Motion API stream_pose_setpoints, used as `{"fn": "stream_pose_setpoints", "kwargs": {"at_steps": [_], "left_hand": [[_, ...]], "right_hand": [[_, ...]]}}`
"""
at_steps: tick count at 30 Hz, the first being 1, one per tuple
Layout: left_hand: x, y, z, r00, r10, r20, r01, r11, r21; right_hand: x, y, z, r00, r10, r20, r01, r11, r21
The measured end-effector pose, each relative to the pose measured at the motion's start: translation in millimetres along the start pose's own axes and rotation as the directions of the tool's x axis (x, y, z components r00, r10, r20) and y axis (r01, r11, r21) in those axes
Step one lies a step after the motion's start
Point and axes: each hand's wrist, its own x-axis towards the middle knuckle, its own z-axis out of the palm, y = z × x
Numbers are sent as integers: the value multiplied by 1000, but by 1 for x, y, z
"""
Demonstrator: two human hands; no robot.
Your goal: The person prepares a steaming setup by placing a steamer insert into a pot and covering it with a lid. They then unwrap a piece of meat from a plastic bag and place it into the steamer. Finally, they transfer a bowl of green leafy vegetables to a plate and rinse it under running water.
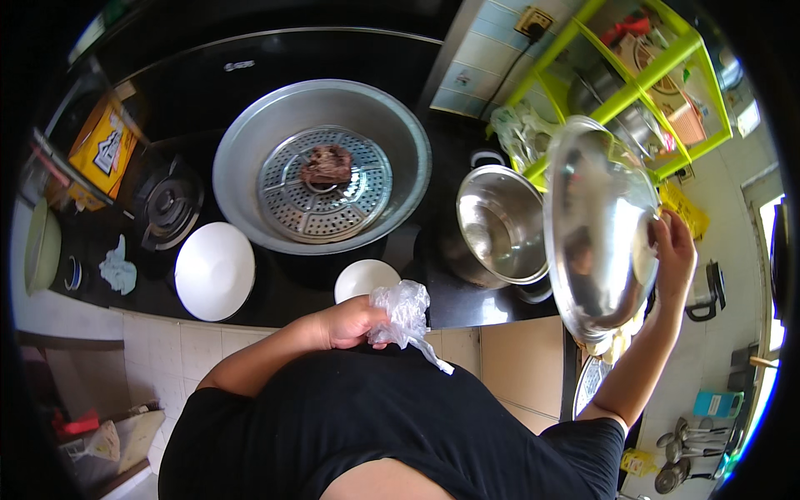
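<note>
My left hand (354, 323) is closed around a crumpled clear plastic bag (402, 312), held in front of my body at the counter's edge. Out to the right, my right hand (673, 250) grips a large shiny metal lid (600, 242), tilted on its edge; the lid's knob is hidden by the fingers. A big grey metal basin (242, 167) sits on the stove with a perforated steamer plate (287, 196) inside. On that plate rests a dark brown lump (327, 165), perhaps meat. Between basin and lid stands an open steel pot (500, 225).
Two white bowls, a larger one (215, 271) and a smaller one (365, 279), stand near the counter's front edge. A pale blue cloth (118, 267) lies far left, near a gas burner (169, 204). The green rack (642, 83) rises at the back right, holding pans.
</note>
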Motion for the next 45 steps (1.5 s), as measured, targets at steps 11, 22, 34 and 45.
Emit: {"fn": "stream_pose_setpoints", "kwargs": {"at_steps": [11, 22, 34, 45], "left_hand": [[-113, -13, -39, 951, 244, -190, -248, 969, 8], [-201, -23, -63, 875, 372, -309, -404, 913, -47], [-238, -20, -77, 932, 238, -273, -247, 969, 3], [-238, -42, -104, 972, 97, -214, -111, 992, -53]], "right_hand": [[-23, -178, 276, 778, -360, 515, 290, 933, 214], [-30, -200, 380, 755, -300, 583, 328, 943, 61], [-44, -175, 381, 811, -294, 506, 278, 954, 108], [-211, -35, 268, 988, -49, 148, 58, 996, -62]]}}
